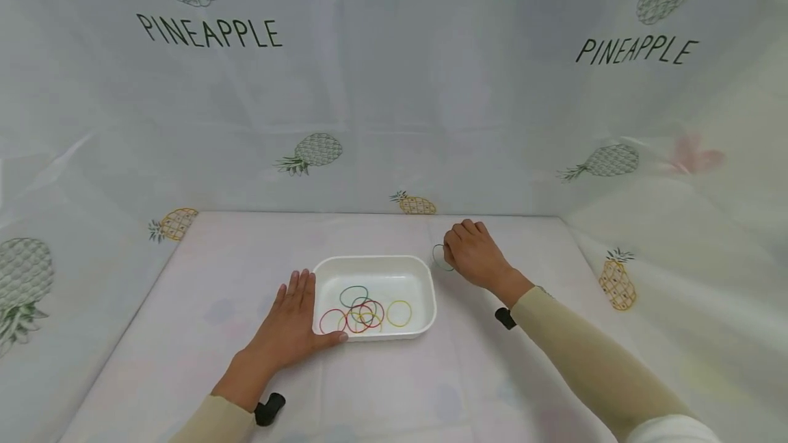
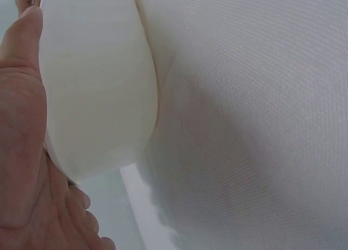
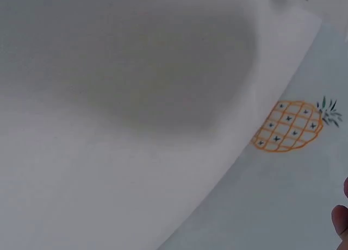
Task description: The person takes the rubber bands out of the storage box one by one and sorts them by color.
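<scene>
Head view: the left hand [image 1: 289, 330] lies flat with straight fingers against the left wall of the white tray [image 1: 425, 277], which holds several coloured rubber bands [image 1: 363, 311], while the right hand [image 1: 473, 253], fingers curled, pinches a green rubber band [image 1: 438, 256] on the table [image 1: 203, 306] just beside the tray's far right corner. Left wrist view: the palm and thumb [image 2: 22, 130] press the tray's smooth rounded wall [image 2: 98, 92], holding nothing. Right wrist view: only a fingertip [image 3: 340, 220] and the pineapple-print cloth [image 3: 293, 125] show, the grip itself unseen; the band is judged light, soft and stretchy, best nipped anywhere along its loop.
</scene>
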The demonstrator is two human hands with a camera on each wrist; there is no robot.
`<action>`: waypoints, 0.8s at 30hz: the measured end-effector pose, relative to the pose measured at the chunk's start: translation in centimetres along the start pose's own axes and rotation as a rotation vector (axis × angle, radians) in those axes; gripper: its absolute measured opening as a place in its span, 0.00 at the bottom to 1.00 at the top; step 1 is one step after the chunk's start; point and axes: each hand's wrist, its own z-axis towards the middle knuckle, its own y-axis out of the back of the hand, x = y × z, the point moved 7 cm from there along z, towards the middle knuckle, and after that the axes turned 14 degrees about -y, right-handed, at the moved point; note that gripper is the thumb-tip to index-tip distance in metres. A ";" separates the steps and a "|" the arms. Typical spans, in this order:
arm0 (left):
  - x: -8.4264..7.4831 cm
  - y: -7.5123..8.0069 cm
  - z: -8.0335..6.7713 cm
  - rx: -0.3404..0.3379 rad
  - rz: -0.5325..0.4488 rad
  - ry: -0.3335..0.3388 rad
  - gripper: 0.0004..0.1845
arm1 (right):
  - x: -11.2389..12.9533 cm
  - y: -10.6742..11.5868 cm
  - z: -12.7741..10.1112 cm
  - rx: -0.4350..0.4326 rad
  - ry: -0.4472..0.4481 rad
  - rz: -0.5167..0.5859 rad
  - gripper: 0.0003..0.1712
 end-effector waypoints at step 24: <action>-0.4 0.4 0.3 0.002 0.022 -0.005 0.75 | -4.7 -6.5 -1.3 0.221 -0.226 -0.058 0.08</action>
